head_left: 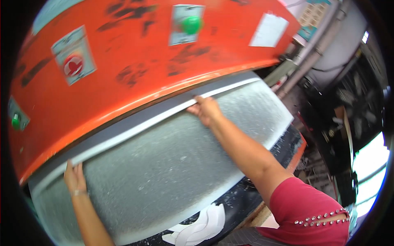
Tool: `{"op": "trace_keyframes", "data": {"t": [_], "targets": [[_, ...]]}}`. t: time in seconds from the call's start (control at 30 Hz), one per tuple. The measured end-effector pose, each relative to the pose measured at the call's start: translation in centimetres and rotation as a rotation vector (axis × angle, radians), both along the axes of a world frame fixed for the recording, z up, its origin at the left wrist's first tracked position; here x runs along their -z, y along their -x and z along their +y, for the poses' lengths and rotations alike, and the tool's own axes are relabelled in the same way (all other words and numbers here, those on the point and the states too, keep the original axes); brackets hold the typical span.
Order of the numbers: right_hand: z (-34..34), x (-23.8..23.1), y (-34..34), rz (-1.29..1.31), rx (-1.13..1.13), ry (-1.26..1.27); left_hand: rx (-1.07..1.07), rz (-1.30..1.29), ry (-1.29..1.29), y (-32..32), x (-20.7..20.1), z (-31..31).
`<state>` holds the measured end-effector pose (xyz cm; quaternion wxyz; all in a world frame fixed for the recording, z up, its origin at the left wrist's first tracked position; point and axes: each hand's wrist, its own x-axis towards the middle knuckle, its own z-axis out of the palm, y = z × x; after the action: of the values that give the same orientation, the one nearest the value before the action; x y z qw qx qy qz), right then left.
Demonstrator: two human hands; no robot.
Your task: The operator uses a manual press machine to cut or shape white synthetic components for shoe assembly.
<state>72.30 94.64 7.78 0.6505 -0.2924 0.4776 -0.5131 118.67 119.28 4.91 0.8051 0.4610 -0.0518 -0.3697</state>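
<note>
Both my hands grip the pale near edge of a dark grey sheet [147,110], which lies under the front of an orange machine [135,53]. My left hand [75,178] is closed on that edge near its left end. Further right, my right hand [206,109] pinches the same edge between thumb and fingers. Below the sheet spreads a wide, scuffed grey board [164,172] with a whitish rim. How far the sheet runs back under the machine is hidden.
Green buttons [191,25] and a red button [73,65] sit on the machine's front, beside a white paper [269,30]. Curved white cut pieces [201,227] lie on a black surface at the board's near edge. Pipes [314,55] and a dark fan [361,100] stand at right.
</note>
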Motion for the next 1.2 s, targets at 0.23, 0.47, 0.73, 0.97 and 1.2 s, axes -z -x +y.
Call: {"op": "trace_keyframes", "data": {"t": [0.23,0.47,0.73,0.97,1.2], "targets": [[13.2,-2.3,7.8,-0.048,-0.063,-0.103,-0.279,0.095,-0.375,11.3,-5.1,12.4],[19.9,-3.6,11.7,-0.065,-0.100,-0.171,-0.086,0.094,-0.382,13.8,-6.1,19.6],[23.3,-2.4,11.8,-0.094,-0.058,-0.149,-0.157,0.059,-0.455,13.4,-3.3,19.6],[24.3,-0.6,12.9,-0.121,-0.002,-0.148,-0.059,0.061,-0.281,15.7,-3.5,22.7],[24.1,-1.1,13.8,-0.048,-0.111,-0.151,-0.128,0.028,-0.284,16.9,-3.7,22.7]]}}
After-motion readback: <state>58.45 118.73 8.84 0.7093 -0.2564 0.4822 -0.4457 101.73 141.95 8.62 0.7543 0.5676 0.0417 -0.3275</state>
